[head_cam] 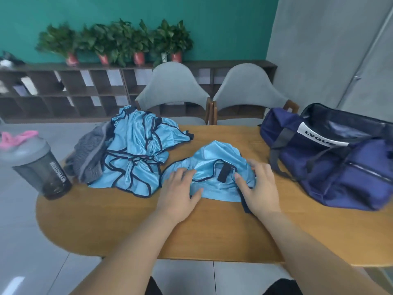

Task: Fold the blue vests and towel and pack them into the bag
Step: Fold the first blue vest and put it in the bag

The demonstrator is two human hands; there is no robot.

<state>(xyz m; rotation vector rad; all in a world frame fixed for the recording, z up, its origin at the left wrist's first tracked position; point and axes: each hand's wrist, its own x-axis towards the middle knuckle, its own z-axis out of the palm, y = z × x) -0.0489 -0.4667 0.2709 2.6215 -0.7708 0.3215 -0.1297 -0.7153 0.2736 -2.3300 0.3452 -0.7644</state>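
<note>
Under the left hand point(180, 188) and right hand point(259, 186): one blue vest point(214, 167) lies bunched on the wooden surface point(191, 235), with a dark tab point(223, 172) showing between the two hands.
Left hand: palm down on the vest's left side, fingers nearly straight and close together, thumb out along the near hem. It presses and grips nothing that I can see.
Right hand: palm down on the vest's right side, fingers spread. A dark strip of trim pokes out beneath the palm. The hand is flat, not closed round the cloth.
Left of the left hand: a heap of blue vests point(138, 150), unfolded and tangled, just beside the pressed one.
Right of the right hand: a navy bag point(331, 167), its top open, near the vest but apart from it.
Further left, past the heap: a grey towel point(91, 154), crumpled and touching the heap.
Far left: a dark shaker bottle point(40, 167), upright at the surface's end.
Beyond the hands: two grey chairs point(174, 86) at the far side. Behind them is a low shelf unit point(85, 88) with potted plants point(119, 39) along its top.
</note>
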